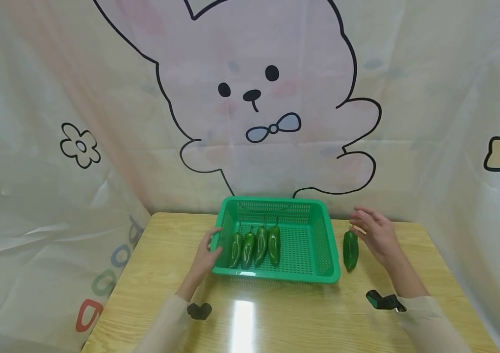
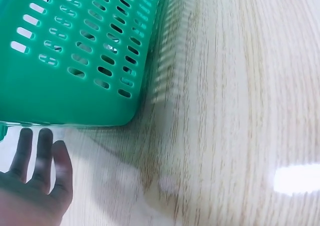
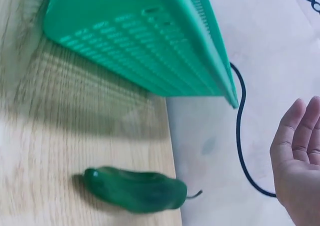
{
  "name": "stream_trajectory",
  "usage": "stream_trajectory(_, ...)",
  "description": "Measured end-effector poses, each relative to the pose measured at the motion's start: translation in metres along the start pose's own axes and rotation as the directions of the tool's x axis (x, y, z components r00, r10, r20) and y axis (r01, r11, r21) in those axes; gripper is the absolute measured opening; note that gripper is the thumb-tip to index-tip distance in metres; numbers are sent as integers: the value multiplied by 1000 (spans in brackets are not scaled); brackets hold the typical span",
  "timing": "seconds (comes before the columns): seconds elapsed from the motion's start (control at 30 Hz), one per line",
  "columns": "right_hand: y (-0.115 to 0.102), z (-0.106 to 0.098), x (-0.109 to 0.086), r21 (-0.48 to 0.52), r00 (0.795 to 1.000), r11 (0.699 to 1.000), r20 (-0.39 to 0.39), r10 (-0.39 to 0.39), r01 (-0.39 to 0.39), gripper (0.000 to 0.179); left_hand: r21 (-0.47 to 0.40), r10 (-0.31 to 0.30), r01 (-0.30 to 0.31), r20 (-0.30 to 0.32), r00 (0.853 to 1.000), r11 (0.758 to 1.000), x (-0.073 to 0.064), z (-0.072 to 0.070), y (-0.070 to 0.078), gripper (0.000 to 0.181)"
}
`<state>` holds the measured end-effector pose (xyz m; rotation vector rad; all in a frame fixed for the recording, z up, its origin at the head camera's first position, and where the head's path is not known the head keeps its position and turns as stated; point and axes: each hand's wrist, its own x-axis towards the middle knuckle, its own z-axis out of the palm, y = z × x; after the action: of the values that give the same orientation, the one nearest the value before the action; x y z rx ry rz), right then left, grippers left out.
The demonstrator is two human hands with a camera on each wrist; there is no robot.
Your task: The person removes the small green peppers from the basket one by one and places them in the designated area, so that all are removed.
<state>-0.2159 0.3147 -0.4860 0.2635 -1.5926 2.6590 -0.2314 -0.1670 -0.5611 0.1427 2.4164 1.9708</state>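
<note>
A green plastic basket point(image 1: 276, 280) stands on the table with several green chili peppers point(image 1: 260, 245) lying side by side in its left part. My left hand point(image 1: 202, 257) is at the basket's left side, fingertips right at the wall. In the left wrist view, three extended fingers point(image 2: 44, 156) of it point at the basket wall point(image 2: 65, 98). One more green chili pepper point(image 1: 350, 251) lies on the table to the right of the basket. My right hand point(image 1: 377, 235) hovers beside its stem end with fingers loosely bent, holding nothing; the right wrist view shows the hand point(image 3: 302, 166) apart from that pepper point(image 3: 137, 189).
The wooden table point(image 1: 161, 274) ends at a printed cloth backdrop point(image 1: 272, 166) close behind the basket. More cloth hangs along the left and right sides. A bright light reflection lies on the table in front of the basket.
</note>
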Motion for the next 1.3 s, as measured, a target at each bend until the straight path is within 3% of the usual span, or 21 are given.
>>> stream_trajectory(0.3, 2, 31, 16, 7, 999, 999, 5, 44, -44, 20, 43, 45, -42, -72, 996, 998, -1, 3, 0, 44)
stream_trajectory(0.53, 10, 53, 30, 6, 999, 999, 28, 44, -44, 21, -19, 27, -28, -12, 1000, 999, 0, -3, 6, 40)
stream_trajectory(0.8, 20, 79, 42, 6, 999, 1000, 35, 28, -28, 21, -120, 1, -4, -24, 1000, 993, 3, -4, 2, 37)
stream_trajectory(1.0, 21, 94, 44, 26, 998, 999, 33, 45, -46, 25, -150, 6, -3, 25, 1000, 989, 0, -9, 1, 39)
stream_trajectory(1.17, 24, 106, 47, -49, 998, 997, 38, 57, -56, 23, -121, 44, -38, 43, 998, 992, -1, -16, 0, 43)
stream_trajectory(1.3, 29, 110, 49, -94, 997, 994, 37, 61, -57, 20, -163, 27, -21, 40, 999, 986, -1, -15, -3, 44)
